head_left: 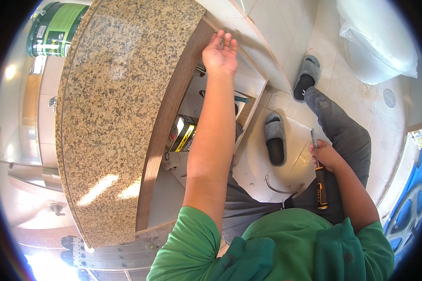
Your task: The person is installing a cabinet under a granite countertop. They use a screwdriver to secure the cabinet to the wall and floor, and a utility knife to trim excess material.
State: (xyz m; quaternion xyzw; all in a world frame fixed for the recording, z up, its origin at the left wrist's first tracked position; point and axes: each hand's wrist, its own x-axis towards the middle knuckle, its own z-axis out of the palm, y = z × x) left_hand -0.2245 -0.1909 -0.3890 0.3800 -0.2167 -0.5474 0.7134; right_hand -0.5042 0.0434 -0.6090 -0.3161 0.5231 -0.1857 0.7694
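Observation:
My left arm reaches up across the open cabinet (161, 196) under a speckled granite countertop (112, 93). At the far end of the brown wooden front rail (166, 110), my left hand (220, 54) is open and palm up, fingers spread, holding nothing. Whether its back touches the cabinet edge I cannot tell. Over my bent leg, my right hand (327, 154) is closed round a putty knife (321, 189). Its black and yellow handle points back toward me; the metal blade points away, seen partly edge-on.
Inside the cabinet stand a black and yellow box (186, 133) and other items. Grey slippers (275, 140) lie on the tiled floor, one on my foot. A plastic-covered white bucket (379, 51) stands far right. A green tub (56, 30) is beyond the countertop.

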